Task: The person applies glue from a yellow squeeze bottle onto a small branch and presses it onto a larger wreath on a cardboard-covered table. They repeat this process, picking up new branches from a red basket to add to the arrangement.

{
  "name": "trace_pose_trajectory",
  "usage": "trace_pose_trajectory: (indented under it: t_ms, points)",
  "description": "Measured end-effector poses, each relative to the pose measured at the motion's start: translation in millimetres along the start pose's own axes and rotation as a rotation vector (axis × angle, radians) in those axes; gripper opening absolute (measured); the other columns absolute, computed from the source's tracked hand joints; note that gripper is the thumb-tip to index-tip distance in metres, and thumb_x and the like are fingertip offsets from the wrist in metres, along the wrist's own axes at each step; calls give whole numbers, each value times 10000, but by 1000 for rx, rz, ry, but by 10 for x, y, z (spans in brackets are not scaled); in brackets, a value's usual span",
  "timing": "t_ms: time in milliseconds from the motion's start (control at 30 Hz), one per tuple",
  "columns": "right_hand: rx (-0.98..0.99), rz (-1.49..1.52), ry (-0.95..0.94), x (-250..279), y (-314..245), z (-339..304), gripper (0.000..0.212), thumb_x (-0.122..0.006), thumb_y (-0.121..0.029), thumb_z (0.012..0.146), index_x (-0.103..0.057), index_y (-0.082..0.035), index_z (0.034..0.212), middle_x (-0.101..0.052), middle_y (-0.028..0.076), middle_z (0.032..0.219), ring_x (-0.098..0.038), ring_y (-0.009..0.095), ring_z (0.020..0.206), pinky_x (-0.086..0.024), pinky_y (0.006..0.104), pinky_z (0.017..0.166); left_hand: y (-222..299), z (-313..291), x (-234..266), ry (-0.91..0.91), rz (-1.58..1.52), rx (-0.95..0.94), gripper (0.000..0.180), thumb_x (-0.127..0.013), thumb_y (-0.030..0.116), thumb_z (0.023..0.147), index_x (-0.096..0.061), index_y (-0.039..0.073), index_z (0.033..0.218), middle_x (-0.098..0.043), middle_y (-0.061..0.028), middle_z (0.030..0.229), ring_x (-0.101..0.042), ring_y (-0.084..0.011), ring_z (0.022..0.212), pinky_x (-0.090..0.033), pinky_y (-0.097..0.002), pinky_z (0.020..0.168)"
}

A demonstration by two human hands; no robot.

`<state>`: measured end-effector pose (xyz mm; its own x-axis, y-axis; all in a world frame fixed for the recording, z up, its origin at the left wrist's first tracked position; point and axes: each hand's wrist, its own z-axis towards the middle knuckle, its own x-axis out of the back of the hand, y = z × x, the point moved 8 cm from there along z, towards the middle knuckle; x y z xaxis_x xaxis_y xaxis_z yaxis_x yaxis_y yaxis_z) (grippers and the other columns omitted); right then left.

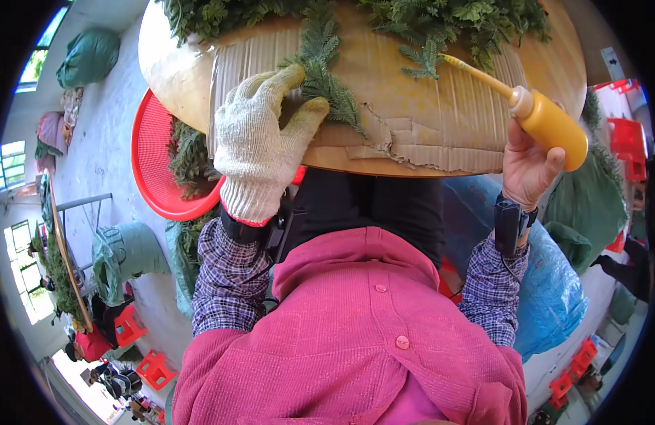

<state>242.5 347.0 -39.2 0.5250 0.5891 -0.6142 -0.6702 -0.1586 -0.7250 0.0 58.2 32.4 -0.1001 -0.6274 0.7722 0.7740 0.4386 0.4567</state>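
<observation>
My left hand (260, 138), in an off-white knit glove with greenish fingertips, is over the cardboard. Its thumb and fingers are apart, their tips at the left edge of a green fir sprig (338, 99). In my bare right hand (529, 159) is a yellow squeeze bottle (554, 131), tilted so its long thin nozzle points up and left. The nozzle's tip is close to a smaller sprig (423, 62) sticking out of the greenery. Corrugated cardboard (441, 134), torn at its near edge, lies on a round wooden tabletop (175, 78).
Bunches of fir greenery (462, 28) lie along the table's far side. Left of the table stands a red plastic basket (147, 152) with greenery inside. A blue plastic sheet (554, 297) and a green sack (589, 205) are at right. Red stools (155, 368) stand farther off.
</observation>
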Motion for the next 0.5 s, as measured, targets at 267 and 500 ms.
trace_pose_trajectory:
  t_ms: [267,500]
  points:
    - [59,-24,61,-56,-17,-82,873,-830,-370,839,-387,11,1487,-478,248,1480,-526,394,1340,-539,496,1057,51,-23,-23,97,139,-68,452,-864,289,727,-722,49,1082,-677,-149,1078,-634,-341,976,-521,-436,861]
    - [109,-189,-115,-779,27,-399,928,-838,-426,820,-355,-13,1496,-509,239,1445,-546,371,1318,-564,469,1023,49,-44,-21,116,89,-136,486,-869,305,713,-708,25,1076,-665,-155,1115,-613,-369,1047,-493,-463,928]
